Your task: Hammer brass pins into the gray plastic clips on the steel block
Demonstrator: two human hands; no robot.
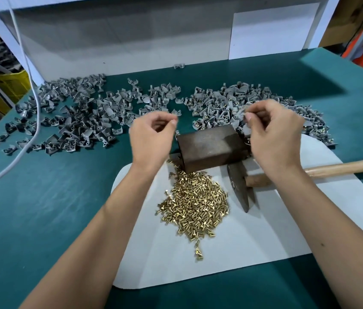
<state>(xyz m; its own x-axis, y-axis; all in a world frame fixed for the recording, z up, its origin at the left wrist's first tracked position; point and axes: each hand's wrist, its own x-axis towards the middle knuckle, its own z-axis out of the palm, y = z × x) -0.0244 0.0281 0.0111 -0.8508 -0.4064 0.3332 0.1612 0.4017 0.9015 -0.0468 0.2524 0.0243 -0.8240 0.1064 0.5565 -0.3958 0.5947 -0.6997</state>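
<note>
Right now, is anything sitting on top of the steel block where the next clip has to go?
Nothing visible: the steel block's top is bare. Both hands hover beside it, and the hammer lies just in front.

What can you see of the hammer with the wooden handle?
The hammer with the dark, worn metal head and light wooden handle lies flat on the white mat, untouched. Its head sits just right of the brass pin pile, close before the steel block. The handle runs right, under the right forearm.
</note>
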